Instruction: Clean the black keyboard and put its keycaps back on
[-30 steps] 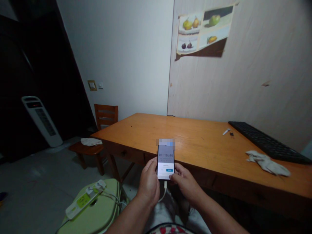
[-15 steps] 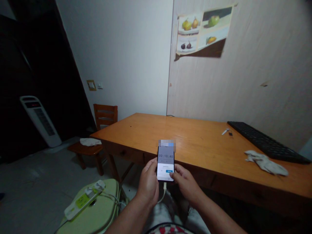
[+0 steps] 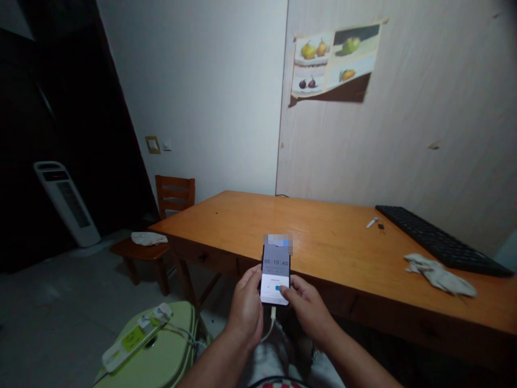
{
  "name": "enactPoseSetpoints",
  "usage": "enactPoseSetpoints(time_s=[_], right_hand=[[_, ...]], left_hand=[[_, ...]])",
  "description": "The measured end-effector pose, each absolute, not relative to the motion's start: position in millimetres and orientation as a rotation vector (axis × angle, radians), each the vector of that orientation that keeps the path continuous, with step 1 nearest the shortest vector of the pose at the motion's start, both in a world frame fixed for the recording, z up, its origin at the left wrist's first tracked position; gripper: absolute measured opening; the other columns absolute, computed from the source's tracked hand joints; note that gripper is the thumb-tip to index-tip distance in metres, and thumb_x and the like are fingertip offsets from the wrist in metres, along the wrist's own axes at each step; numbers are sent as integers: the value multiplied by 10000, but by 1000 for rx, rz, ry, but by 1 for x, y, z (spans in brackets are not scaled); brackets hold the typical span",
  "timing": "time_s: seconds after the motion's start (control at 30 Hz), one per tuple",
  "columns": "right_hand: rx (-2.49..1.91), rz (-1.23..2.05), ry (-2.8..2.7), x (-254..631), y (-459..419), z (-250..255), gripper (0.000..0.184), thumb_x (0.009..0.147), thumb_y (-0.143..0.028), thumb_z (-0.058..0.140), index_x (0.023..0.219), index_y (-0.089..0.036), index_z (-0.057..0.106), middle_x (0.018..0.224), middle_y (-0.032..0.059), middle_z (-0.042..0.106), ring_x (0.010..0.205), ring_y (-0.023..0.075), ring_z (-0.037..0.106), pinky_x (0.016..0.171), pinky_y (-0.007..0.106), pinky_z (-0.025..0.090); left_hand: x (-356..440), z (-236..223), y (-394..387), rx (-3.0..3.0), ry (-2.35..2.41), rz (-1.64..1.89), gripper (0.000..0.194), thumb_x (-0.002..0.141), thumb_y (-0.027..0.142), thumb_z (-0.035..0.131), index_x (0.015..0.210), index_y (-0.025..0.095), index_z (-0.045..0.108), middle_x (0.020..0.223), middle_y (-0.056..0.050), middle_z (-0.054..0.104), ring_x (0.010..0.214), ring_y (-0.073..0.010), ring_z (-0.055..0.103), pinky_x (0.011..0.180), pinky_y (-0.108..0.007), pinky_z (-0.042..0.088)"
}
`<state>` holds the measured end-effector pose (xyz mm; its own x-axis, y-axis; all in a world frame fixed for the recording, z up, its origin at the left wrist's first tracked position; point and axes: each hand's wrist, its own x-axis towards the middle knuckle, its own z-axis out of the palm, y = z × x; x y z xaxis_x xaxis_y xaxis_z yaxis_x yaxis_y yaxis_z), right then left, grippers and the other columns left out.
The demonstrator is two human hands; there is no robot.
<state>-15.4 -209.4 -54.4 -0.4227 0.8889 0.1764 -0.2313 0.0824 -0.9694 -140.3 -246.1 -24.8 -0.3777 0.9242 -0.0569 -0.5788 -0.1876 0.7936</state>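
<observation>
A smartphone (image 3: 276, 272) is held upright between my two hands in front of the table's near edge. Its screen reads 00:10:40 above a white pop-up with a blue button, and the top part is blurred out. My left hand (image 3: 247, 307) wraps the phone's left side. My right hand (image 3: 307, 302) grips the lower right side, its thumb lying on the blue button. From the phone's bottom end a pale charging cable (image 3: 273, 315) hangs down between my forearms. The fingers behind the phone are hidden.
On the wooden table (image 3: 307, 226) lie a black keyboard (image 3: 436, 237), a whitish glove-like cloth (image 3: 440, 275) and small bits. A power strip (image 3: 135, 337) rests on a green lidded bin (image 3: 173, 345) at left. A small wooden chair (image 3: 175, 194) stands beyond.
My right thumb has moved slightly up and left onto the blue button, covering more of it. The whole view has shifted a little downward in the picture.
</observation>
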Motion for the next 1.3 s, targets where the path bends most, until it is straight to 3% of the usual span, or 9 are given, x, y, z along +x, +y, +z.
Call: enactPoseSetpoints(time_s=[0.4, 0.6, 0.73, 0.83, 0.97, 1.03, 1.2, 1.3], right_hand=[[-693, 1497, -1442, -15, -210, -50, 357, 819, -459, 702, 1035, -176, 728, 994, 91, 748, 900, 265, 675, 893, 410, 495], [-717, 1468, -1481, -14, -206, -48, 340, 817, -458, 686, 1017, -186, 730, 914, 60, 738, 827, 245, 660, 806, 366, 508], [-738, 1422, -1483, -12, -194, -42, 398, 833, -426, 661, 1143, -178, 683, 806, 21, 686, 755, 207, 627, 713, 320, 491], [-794, 1336, -1428, -12, -180, -28, 572, 819, -394, 667, 1327, -151, 567, 706, -28, 600, 674, 172, 586, 651, 287, 466], [-789, 1287, -1358, -14, -163, 0, 880, 788, -367, 695, 1541, -184, 279, 1032, 54, 656, 786, 181, 644, 709, 309, 506], [-782, 1257, -1366, -16, -158, 13, 942, 778, -364, 707, 1568, -207, 218, 1186, 104, 639, 864, 202, 664, 758, 333, 523], [-823, 1104, -1441, -19, -151, 24, 860, 766, -403, 726, 1517, -191, 364, 1214, 128, 668, 1065, 259, 643, 896, 376, 509], [-882, 1016, -1477, -20, -150, 20, 820, 775, -450, 718, 1485, -180, 408, 1227, 132, 666, 1085, 269, 642, 922, 395, 502]], left_hand=[[-140, -28, -246, 531, 899, 1748, 382, 682, 322, 788, 1001, 130, 707, 858, -86, 751, 787, -227, 708, 718, -311, 517], [-139, -28, -245, 544, 914, 1764, 377, 676, 321, 789, 991, 131, 706, 838, -78, 749, 751, -213, 701, 710, -306, 509], [-138, -29, -241, 561, 899, 1772, 393, 698, 335, 784, 1021, 129, 699, 872, -86, 752, 774, -214, 702, 723, -302, 504], [-138, -30, -236, 599, 885, 1779, 387, 745, 352, 755, 1055, 129, 689, 906, -92, 754, 806, -216, 702, 737, -300, 501], [-135, -26, -228, 693, 892, 1796, 377, 791, 368, 717, 1086, 137, 680, 948, -95, 755, 847, -217, 696, 746, -291, 494], [-133, -22, -226, 732, 913, 1802, 400, 798, 390, 712, 1105, 135, 675, 957, -103, 753, 856, -224, 695, 735, -288, 492], [-130, -15, -228, 855, 960, 1784, 426, 826, 418, 689, 1149, 141, 662, 1001, -113, 746, 888, -231, 691, 730, -280, 490], [-132, -16, -229, 907, 984, 1774, 428, 844, 435, 666, 1156, 142, 661, 1021, -115, 741, 900, -233, 686, 752, -291, 495]])
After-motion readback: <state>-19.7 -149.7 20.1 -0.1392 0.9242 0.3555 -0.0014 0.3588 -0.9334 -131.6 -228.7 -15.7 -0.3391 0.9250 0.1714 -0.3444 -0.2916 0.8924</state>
